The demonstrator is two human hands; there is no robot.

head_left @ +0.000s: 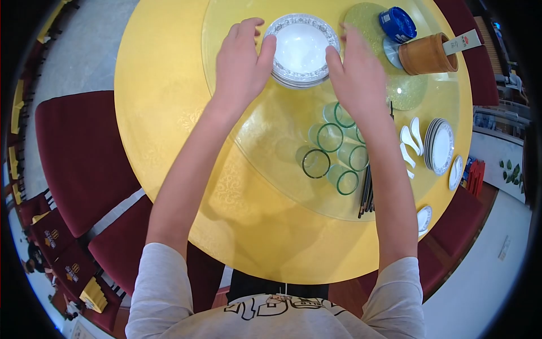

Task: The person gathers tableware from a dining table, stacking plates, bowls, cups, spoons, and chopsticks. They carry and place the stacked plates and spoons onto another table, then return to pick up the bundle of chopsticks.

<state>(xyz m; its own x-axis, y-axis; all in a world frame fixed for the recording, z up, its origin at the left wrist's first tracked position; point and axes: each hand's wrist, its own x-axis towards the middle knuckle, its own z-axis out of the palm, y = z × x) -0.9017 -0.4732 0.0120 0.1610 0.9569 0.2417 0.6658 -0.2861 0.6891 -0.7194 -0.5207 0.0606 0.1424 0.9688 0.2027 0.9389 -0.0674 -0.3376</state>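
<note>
A stack of white bowls [302,45] with grey patterned rims sits at the far middle of the glass turntable, between my two hands. My left hand [243,59] is at the stack's left side, fingers apart and curved, its thumb overlapping the rim in view. On the other side is my right hand [358,76], thumb near the rim and fingers spread, slightly blurred. A narrow gap shows between the fingers of each hand and the bowls; whether either thumb touches them I cannot tell. Below my right hand, several green-rimmed glasses [329,137] stand in a cluster, partly hidden by my forearm.
A blue ashtray [397,25] and a wooden holder [427,55] with a white card stand at the far right. Black chopsticks [367,192], white spoons [408,138] and stacked plates [439,146] lie at the right. Dark red chairs [84,158] surround the yellow table [259,237].
</note>
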